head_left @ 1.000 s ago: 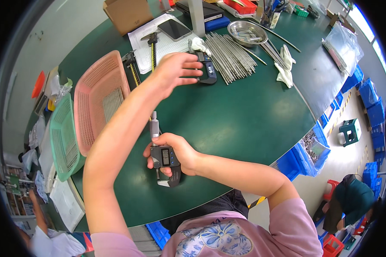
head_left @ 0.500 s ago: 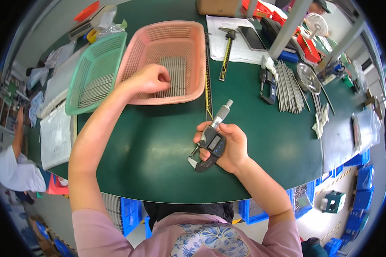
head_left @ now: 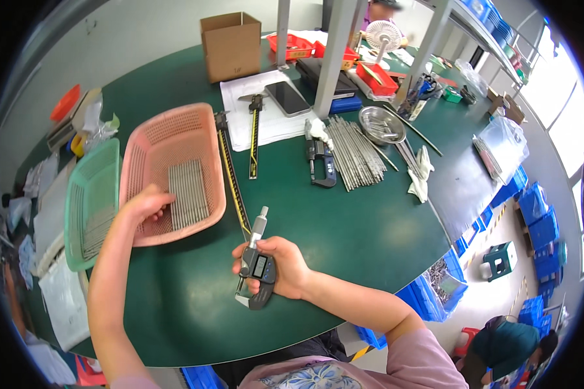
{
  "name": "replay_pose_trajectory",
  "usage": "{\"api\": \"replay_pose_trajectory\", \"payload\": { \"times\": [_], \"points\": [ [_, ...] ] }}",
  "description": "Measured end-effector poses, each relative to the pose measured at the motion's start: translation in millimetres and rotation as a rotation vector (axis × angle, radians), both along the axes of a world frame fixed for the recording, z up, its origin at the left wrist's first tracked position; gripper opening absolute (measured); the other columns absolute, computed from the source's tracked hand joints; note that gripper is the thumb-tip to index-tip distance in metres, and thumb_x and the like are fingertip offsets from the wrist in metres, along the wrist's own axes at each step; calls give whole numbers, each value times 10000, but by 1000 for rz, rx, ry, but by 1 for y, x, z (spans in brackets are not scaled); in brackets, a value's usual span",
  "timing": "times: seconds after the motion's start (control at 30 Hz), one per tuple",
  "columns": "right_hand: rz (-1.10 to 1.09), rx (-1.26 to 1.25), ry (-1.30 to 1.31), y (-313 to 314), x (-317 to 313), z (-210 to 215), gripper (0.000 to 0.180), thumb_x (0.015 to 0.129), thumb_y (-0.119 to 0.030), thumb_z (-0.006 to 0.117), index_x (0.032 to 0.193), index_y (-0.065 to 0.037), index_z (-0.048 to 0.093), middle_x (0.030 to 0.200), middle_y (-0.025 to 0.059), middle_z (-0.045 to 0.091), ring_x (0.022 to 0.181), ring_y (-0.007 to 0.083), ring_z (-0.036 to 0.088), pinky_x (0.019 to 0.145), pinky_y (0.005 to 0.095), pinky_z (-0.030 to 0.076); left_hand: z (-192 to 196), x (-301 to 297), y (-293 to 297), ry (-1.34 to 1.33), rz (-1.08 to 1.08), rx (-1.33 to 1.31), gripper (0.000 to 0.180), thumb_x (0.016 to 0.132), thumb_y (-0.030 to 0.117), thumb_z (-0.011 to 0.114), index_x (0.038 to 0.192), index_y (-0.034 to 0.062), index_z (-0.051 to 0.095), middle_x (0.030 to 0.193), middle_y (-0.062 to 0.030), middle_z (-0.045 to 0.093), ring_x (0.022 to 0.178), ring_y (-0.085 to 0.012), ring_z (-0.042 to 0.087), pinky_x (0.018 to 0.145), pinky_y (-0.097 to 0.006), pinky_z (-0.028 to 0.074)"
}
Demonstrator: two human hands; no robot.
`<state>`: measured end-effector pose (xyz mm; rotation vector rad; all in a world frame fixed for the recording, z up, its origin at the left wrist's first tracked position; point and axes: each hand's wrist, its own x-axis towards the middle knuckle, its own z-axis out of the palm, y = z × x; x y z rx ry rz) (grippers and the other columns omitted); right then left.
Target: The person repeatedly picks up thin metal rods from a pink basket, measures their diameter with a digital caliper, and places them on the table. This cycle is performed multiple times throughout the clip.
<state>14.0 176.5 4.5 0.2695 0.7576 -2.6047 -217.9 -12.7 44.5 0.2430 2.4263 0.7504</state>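
My right hand (head_left: 289, 267) is wrapped round a digital micrometer (head_left: 261, 277), whose thimble points away from me and whose frame hangs toward the table's near edge. Its jaws appear to hold no rod. Inside the pink basket (head_left: 150, 137), my left hand (head_left: 146, 203) is closed beside the left side of a flat row of thin metal rods (head_left: 188, 193). The fingertips are partly hidden, so whether a rod is between them does not show. A green basket (head_left: 96, 170) with more thin rods stands just left of the pink one.
A long caliper (head_left: 233, 180) lies along the pink basket's right side. Farther right are another caliper (head_left: 255, 133), a phone (head_left: 287, 98) on paper, a second micrometer (head_left: 320, 161), a pile of rods (head_left: 355, 155) and a metal bowl (head_left: 381, 126). A cardboard box (head_left: 232, 48) stands behind.
The view has swung right, so the table's contents sit farther left and lower. My left hand has shifted toward the rods' left side. My right hand still grips the micrometer.
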Motion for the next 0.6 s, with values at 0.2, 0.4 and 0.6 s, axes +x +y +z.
{"api": "replay_pose_trajectory", "payload": {
  "times": [0.2,0.4,0.6],
  "points": [
    [11,46,70,-2,3,6,404,775,-347,403,991,-18,492,846,130,569,545,196,523,542,323,443,-7,-5,-7,-91,149,120,150,804,168,467,745,33,496,653,-29,481,488,-127,459,421,-266,399],
    [-4,20,231,-5,3,7,461,703,-375,475,985,-12,494,903,165,569,644,248,578,633,348,463,5,-1,-28,-53,400,718,140,826,205,475,774,76,462,662,-36,498,456,-96,427,384,-222,328],
    [-200,403,471,3,4,17,372,711,-298,532,914,12,504,810,160,589,570,177,573,554,257,472,19,94,-27,142,335,1315,191,890,291,427,930,105,448,752,-87,559,437,-92,439,370,-199,339]
  ]
}}
